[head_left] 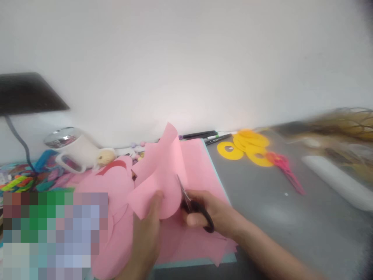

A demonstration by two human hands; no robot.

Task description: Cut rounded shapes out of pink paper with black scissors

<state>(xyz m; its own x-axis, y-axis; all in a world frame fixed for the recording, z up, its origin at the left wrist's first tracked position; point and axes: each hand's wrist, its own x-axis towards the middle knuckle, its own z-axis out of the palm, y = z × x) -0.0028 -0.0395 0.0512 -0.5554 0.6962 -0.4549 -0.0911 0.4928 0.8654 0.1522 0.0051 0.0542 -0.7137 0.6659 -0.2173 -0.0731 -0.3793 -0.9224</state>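
Note:
A curved piece of pink paper (167,186) is pinched between the thumb and fingers of my left hand (150,223). Its upper part curls up and away from me. My right hand (205,210) grips a pair of scissors (201,214) with black handles, the blades pointing up and left along the rounded edge of the paper. Below both hands lie more pink sheets (201,167) on a light blue sheet (224,257). Cut pink shapes (105,194) with rounded edges are piled left of my left hand.
Yellow paper rings (230,151) and pink scissors (288,171) lie on the grey table (271,229) to the right, near a white roll (338,181). Black markers (218,139) rest by the wall. A white mug (78,151) stands at the left, beneath a dark panel (29,93).

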